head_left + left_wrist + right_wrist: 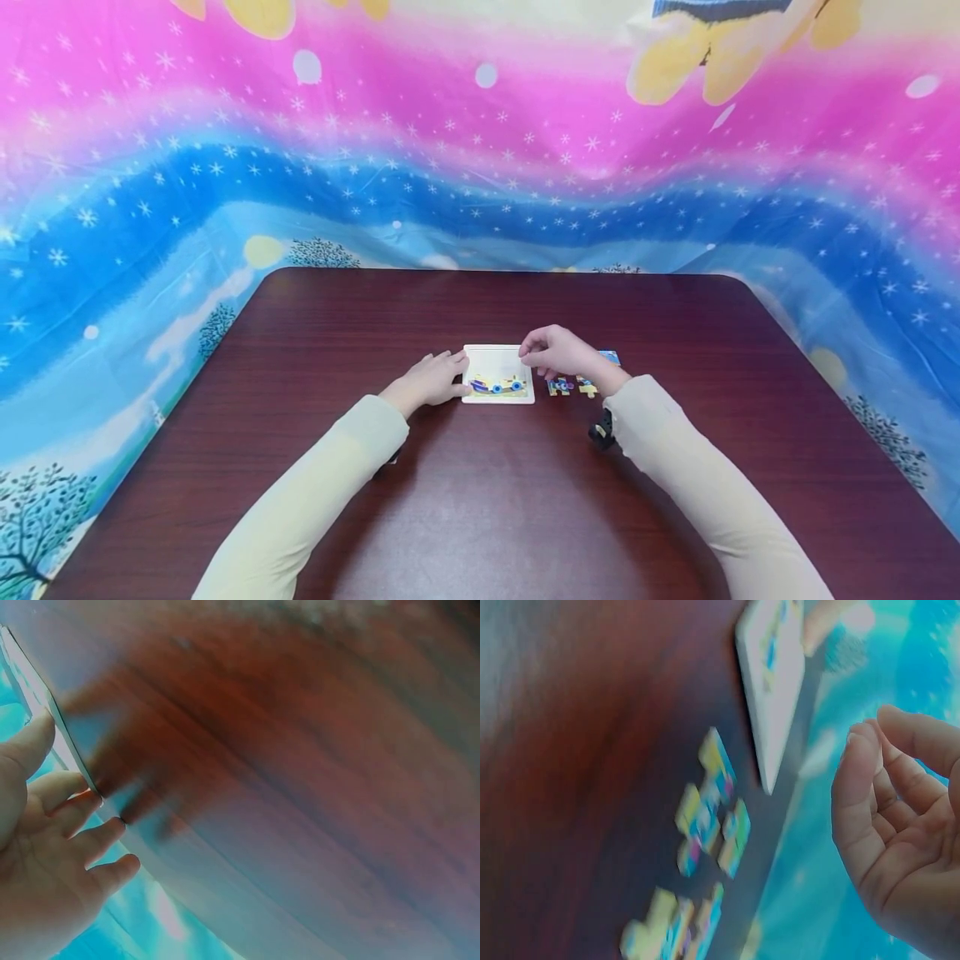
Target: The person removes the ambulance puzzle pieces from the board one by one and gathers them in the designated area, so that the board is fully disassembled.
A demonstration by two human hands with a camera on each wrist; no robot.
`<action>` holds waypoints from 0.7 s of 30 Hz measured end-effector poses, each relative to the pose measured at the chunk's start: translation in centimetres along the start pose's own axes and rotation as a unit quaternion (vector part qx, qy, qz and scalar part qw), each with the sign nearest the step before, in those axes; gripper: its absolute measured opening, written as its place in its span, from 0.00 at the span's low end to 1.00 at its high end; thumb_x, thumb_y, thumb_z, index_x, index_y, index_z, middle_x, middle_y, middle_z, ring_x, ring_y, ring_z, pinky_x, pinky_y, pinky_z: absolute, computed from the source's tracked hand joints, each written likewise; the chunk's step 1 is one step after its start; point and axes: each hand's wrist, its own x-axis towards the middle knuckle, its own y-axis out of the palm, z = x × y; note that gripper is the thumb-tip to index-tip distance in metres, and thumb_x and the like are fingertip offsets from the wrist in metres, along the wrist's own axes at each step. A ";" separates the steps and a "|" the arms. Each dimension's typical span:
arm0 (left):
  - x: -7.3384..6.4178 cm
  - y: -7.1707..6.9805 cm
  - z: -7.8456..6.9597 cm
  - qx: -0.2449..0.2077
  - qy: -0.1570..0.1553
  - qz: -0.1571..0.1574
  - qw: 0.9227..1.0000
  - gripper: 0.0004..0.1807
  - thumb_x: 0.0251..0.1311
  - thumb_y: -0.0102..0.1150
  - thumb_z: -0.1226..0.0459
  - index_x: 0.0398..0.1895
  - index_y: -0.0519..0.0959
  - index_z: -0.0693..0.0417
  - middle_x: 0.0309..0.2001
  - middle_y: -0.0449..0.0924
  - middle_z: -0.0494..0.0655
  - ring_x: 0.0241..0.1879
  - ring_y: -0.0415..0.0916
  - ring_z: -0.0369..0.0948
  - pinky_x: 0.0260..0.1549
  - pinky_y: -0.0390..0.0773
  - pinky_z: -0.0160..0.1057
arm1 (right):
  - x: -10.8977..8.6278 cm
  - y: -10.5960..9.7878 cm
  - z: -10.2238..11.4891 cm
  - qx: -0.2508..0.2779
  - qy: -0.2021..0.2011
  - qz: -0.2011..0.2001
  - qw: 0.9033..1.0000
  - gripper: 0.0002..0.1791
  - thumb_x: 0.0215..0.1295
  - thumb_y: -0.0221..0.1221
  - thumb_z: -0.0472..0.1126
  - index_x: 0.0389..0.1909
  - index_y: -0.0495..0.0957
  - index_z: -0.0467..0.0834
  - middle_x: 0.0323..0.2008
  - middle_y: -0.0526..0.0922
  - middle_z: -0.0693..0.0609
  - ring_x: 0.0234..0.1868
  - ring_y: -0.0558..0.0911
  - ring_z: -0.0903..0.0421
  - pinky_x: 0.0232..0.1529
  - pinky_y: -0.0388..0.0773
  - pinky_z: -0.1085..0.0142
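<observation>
A white-framed jigsaw tray [495,360] lies on the table, with a strip of joined picture pieces [497,386] along its near side. My left hand [431,379] rests at the tray's left edge, fingers spread and touching the frame; the left wrist view shows the fingertips along that edge. Over the tray's right edge hovers my right hand [558,352]. In the right wrist view its thumb and fingers [855,776] are loosely bent with the tips close together, and no piece shows between them. Loose jigsaw pieces [559,387] lie right of the tray, partly under the right wrist.
The dark reddish-brown table [480,492] has rounded far corners. A patterned pink and blue cloth [480,167] hangs behind it and down the sides. Another blue piece [610,357] lies beyond the right wrist. A black wrist camera [602,432] sits under the right sleeve.
</observation>
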 end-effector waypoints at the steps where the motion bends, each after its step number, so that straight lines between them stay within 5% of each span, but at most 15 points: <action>1: 0.0 0.0 0.1 0.000 0.001 0.004 1.000 0.33 0.64 0.50 0.51 0.68 0.59 0.58 0.69 0.54 0.51 0.67 0.50 0.51 0.62 0.51 0.52 | 0.1 0.4 0.1 -0.005 -0.003 0.005 1.000 0.06 0.61 0.58 0.34 0.37 0.78 0.35 0.26 0.79 0.41 0.20 0.76 0.52 0.24 0.79 0.59; 21: 0.1 -0.2 0.9 -0.034 0.030 0.008 0.999 0.37 0.59 0.56 0.50 0.67 0.60 0.58 0.68 0.54 0.54 0.67 0.49 0.53 0.62 0.49 0.56 | 2.5 5.3 1.4 -0.064 -0.048 0.053 0.995 0.10 0.56 0.61 0.33 0.40 0.77 0.39 0.23 0.77 0.51 0.17 0.76 0.58 0.19 0.74 0.67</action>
